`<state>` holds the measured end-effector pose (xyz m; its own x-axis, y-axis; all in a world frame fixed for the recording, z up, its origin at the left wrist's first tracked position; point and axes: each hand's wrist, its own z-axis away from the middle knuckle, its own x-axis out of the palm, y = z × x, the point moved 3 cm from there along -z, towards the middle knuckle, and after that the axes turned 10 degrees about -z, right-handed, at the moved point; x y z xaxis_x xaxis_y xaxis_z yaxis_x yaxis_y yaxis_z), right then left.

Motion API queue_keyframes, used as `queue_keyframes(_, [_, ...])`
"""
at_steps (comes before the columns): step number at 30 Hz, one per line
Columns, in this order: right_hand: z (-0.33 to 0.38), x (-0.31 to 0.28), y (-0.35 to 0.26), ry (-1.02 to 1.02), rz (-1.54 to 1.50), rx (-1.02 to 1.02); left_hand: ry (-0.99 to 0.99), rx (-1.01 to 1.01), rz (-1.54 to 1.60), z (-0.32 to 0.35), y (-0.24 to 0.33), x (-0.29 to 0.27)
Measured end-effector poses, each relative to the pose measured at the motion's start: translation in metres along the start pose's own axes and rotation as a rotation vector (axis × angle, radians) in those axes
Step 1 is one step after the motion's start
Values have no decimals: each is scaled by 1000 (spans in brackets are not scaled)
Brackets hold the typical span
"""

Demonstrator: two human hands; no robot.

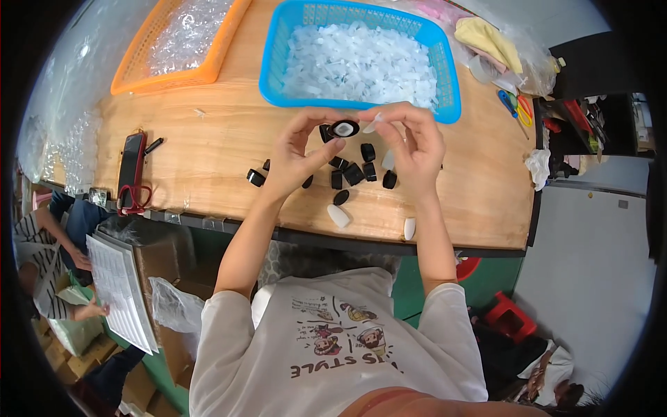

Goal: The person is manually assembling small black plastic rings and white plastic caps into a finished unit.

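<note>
My left hand (300,149) grips a black oval cap (356,128) between thumb and fingers, its whitish inside turned toward me. Close beside it, my right hand (415,139) pinches a small translucent white plastic piece (373,124). The two pieces are held near each other, just in front of the blue basket; whether they touch I cannot tell. Below my hands, several short black caps (353,174) lie scattered on the wooden table (472,181). A white oval piece (338,215) rests by the front edge, and another white piece (410,229) lies near my right forearm.
Behind my hands stands a blue basket (267,76) full of translucent pieces. An orange basket (125,85) holds clear plastic. Phone (130,163) and red glasses (135,199) lie left, scissors (524,110) and yellow cloth (490,43) right. At lower left, another person handles a white panel (121,295).
</note>
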<state>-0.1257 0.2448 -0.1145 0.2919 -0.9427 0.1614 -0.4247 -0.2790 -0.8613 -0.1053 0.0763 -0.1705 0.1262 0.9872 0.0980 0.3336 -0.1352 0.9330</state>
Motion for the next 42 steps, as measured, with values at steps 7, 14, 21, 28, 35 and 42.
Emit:
queue_keyframes(7, [13,0,6,-13,215,-256,-38,22,-78,-2,-3,2])
queue_keyframes(14, [14,4,5,-70,308,-266,-25,52,-119,-1,-1,3])
queue_keyframes(21, [17,6,7,-74,401,-303,-15,83,-155,-1,-2,3])
queue_keyframes(28, [17,5,5,-108,458,-322,-20,89,-156,-2,1,3])
queue_keyframes(35, [18,4,7,-96,448,-323,-22,98,-166,-2,1,3])
queue_keyframes(42, [19,5,10,-126,492,-340,-2,103,-253,-2,4,4])
